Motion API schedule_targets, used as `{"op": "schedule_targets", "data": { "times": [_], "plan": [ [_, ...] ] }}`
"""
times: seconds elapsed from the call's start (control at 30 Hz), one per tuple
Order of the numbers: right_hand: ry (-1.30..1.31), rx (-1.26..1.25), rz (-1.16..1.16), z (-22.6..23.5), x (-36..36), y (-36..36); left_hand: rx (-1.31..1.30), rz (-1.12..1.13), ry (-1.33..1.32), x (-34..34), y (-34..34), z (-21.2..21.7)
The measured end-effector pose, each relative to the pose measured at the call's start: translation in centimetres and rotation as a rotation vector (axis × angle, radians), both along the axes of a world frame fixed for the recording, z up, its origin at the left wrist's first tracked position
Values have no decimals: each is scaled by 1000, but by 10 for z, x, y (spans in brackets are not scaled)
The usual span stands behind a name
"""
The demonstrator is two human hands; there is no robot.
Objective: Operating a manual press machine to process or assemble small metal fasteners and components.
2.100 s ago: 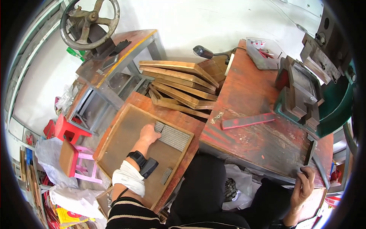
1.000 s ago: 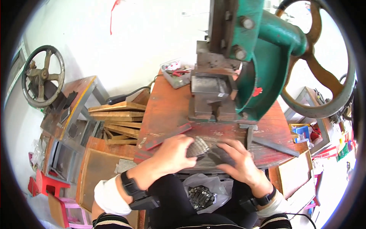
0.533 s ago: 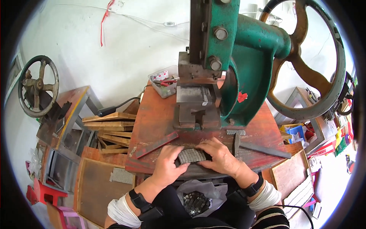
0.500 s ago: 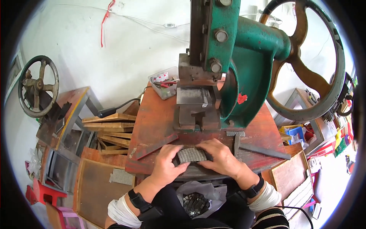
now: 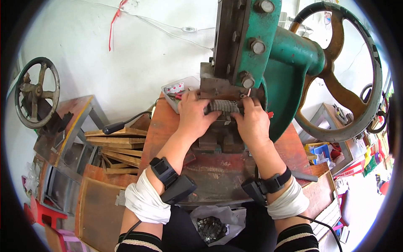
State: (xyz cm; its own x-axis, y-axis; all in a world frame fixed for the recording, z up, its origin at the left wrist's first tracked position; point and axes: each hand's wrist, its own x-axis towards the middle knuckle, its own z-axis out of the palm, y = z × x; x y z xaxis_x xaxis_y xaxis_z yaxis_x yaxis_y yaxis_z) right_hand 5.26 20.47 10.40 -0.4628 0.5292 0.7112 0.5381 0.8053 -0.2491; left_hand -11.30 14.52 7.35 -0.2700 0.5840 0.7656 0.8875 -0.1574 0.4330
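Note:
A ribbed grey metal-looking piece (image 5: 224, 106), made up of rows of small segments, is gripped at its two ends by my hands. My left hand (image 5: 193, 115) closes on its left end, thumb in front. On its right end is my right hand (image 5: 255, 122), with thumb and fingers bent round it. Both hands are at the green hand press (image 5: 260, 54), with the piece just below the press's upper steel block (image 5: 220, 86). Lower down, the slotted steel base (image 5: 222, 140) shows between my forearms. My fingers partly hide the piece's ends and the plate beneath.
The press's large handwheel (image 5: 331, 80) stands at right. A clear plastic box (image 5: 168, 94) of tools sits behind my left hand. A dark bar (image 5: 304, 175) lies on the red-brown table (image 5: 161, 134). Between my legs is a plastic bag (image 5: 235, 218) of metal bits. Wooden trays (image 5: 119, 138) are stacked left.
Both hands have moved forward with the ribbed piece, from the table's front edge to under the press's upper block. The view has shifted slightly.

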Motion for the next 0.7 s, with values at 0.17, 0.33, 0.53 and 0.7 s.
{"op": "schedule_targets", "data": {
  "times": [0.17,0.33,0.53,0.7],
  "plan": [
    [-66,68,-105,-9,-6,9,-105,-186,-389,-5,-43,-1],
    [-47,46,-59,-11,-4,12,-341,264,132,18,-171,-67],
    [-60,-5,-43,-8,-6,13,-153,442,72,19,-186,-58],
    [-150,-59,-74,-6,0,16,-206,292,51,19,-110,16]
  ]
}}
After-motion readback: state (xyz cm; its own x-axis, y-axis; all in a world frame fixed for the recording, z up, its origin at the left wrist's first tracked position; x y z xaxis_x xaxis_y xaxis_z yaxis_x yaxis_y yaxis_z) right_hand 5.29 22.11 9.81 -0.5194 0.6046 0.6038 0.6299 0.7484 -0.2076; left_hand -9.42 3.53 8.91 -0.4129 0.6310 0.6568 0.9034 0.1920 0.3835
